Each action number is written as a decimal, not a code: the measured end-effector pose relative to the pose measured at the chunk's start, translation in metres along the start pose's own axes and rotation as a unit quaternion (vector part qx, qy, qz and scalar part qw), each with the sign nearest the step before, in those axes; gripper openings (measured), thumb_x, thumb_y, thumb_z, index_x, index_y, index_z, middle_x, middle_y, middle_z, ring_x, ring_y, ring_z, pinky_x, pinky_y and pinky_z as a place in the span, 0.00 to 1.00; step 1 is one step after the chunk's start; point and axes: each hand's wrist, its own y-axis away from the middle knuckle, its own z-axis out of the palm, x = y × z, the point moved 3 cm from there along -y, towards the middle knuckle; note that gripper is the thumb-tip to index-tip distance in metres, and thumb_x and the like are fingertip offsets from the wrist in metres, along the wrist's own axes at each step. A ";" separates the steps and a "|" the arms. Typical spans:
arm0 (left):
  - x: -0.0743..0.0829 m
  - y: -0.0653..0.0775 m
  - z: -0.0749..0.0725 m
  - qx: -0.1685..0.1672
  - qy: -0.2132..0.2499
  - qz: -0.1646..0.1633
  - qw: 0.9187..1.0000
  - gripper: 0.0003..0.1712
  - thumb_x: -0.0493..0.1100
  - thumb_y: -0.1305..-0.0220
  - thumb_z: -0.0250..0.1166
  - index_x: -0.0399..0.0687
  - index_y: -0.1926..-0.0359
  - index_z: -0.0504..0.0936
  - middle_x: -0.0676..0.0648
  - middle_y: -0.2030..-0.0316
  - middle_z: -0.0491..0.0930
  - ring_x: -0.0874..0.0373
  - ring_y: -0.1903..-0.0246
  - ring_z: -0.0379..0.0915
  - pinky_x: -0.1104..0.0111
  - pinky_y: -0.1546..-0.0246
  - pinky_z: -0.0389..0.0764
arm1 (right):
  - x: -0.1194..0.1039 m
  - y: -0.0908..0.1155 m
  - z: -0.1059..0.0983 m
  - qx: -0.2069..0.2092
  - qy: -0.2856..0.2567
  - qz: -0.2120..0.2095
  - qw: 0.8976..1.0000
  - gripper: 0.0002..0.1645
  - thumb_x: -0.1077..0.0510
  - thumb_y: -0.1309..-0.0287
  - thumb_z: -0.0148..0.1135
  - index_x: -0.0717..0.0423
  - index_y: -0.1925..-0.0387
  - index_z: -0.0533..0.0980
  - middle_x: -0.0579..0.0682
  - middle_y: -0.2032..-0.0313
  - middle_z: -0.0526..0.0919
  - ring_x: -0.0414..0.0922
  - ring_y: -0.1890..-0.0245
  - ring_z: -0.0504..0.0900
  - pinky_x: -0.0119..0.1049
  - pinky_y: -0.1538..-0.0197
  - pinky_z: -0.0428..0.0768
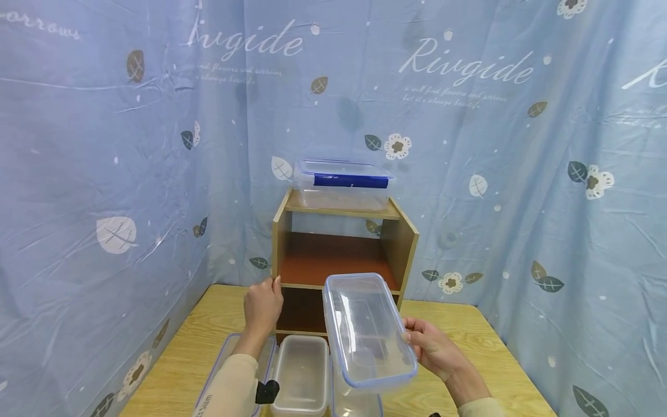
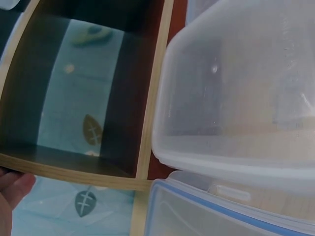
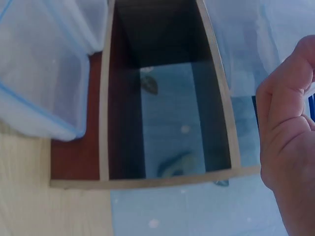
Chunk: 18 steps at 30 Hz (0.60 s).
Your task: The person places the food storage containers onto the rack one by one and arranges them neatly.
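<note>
My left hand (image 1: pixel 263 304) grips the front edge of the left side panel of a small wooden shelf unit (image 1: pixel 282 237). In the left wrist view its fingertips (image 2: pixel 19 189) go behind the panel's edge. A clear plastic food container (image 1: pixel 367 324) with a light-blue rim is raised and tilted before the shelf unit. My right hand (image 1: pixel 429 347) holds it by its right side, with the thumb on top; the fingers beneath are partly hidden. In the right wrist view the curled right hand (image 3: pixel 290 118) is beside the clear plastic.
A large clear box with a dark-blue clasp (image 1: pixel 351 180) stands on top of the shelf unit. On the wooden table (image 1: pixel 458 324), a frosted container (image 1: pixel 301 376), a blue-rimmed container (image 1: pixel 237 347) and another clear one (image 1: pixel 359 406) stand before it. A blue patterned curtain (image 1: pixel 443 145) hangs behind.
</note>
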 end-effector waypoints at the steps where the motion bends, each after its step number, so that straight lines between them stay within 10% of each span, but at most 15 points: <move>1: -0.001 0.000 0.000 -0.003 -0.001 0.000 1.000 0.22 0.41 0.36 0.63 0.35 0.86 0.75 0.34 0.86 0.78 0.33 0.84 0.75 0.48 0.84 0.72 | 0.000 -0.003 0.002 0.002 0.000 -0.003 1.000 0.15 0.71 0.34 0.41 0.53 0.59 0.72 0.40 0.63 0.82 0.33 0.65 0.84 0.28 0.61 0.82; 18: -0.002 0.001 0.000 -0.007 0.007 0.002 1.000 0.22 0.42 0.36 0.62 0.37 0.86 0.74 0.35 0.86 0.78 0.33 0.84 0.76 0.48 0.84 0.72 | -0.007 -0.052 0.014 0.067 -0.015 -0.024 0.997 0.16 0.71 0.33 0.40 0.54 0.65 0.73 0.41 0.71 0.83 0.33 0.74 0.84 0.26 0.67 0.81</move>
